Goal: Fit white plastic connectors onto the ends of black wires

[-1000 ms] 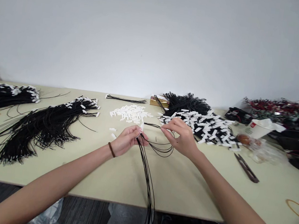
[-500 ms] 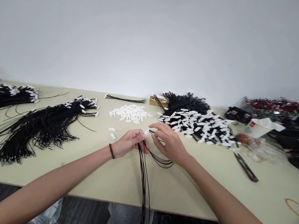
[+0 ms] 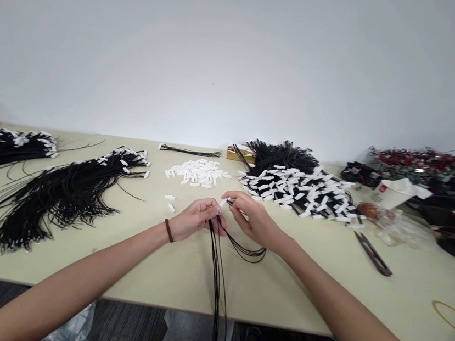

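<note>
Between the fingertips of my left hand [image 3: 200, 217] is a small white plastic connector [image 3: 222, 203], partly covered by the thumb. My right hand [image 3: 251, 218] pinches a black wire [image 3: 229, 201] at the connector's right end. Other black wires [image 3: 218, 280] hang from the left hand down past the table edge, and some loop under the right hand. Two loose white connectors [image 3: 170, 207] lie left of my left hand. Beyond both hands is a pile of white connectors [image 3: 199, 172].
Bundles of black wires with white ends [image 3: 62, 194] lie at left. A large heap of wired connectors [image 3: 303, 191] sits at right, near a small gold box [image 3: 241, 154]. Thread snips [image 3: 373, 255], a white paper cup [image 3: 396, 194] and a rubber band [image 3: 453, 319] are farther right.
My right fingertips have moved slightly left, bringing the wire closer against the white connector. The left hand keeps its hold on the connector.
</note>
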Demonstrator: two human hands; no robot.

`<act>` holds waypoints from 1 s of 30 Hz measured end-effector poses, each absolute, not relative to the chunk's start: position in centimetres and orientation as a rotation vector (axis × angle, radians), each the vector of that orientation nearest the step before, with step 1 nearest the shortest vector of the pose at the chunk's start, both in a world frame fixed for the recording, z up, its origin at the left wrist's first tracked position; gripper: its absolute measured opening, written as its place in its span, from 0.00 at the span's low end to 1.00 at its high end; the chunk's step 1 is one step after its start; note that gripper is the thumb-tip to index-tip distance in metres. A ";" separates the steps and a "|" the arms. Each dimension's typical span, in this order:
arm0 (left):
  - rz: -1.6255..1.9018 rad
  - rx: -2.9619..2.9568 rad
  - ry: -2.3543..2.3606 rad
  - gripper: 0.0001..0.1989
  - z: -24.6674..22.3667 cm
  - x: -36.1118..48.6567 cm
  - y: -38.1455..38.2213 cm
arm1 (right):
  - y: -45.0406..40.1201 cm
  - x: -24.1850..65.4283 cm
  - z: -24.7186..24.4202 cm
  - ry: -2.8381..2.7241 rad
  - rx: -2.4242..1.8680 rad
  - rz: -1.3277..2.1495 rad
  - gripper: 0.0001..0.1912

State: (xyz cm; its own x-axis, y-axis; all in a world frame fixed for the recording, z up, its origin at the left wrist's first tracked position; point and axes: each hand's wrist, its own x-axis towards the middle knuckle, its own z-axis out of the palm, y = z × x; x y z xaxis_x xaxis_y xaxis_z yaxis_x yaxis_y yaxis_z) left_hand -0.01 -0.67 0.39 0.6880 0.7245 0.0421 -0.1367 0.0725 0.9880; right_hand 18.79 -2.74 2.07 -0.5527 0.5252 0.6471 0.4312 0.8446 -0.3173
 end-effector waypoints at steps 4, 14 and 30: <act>0.728 1.312 0.560 0.15 0.4 0.0 -0.6 | -2.5 18.8 1.6 -2.195 -0.754 -0.019 0.05; 0.910 1.173 0.641 0.14 0.4 0.1 -0.1 | -3.1 18.1 1.5 -2.392 -0.619 -0.293 0.10; 0.858 1.185 0.672 0.16 0.3 0.1 -0.1 | -2.4 19.6 4.3 -1.063 -0.695 0.735 0.11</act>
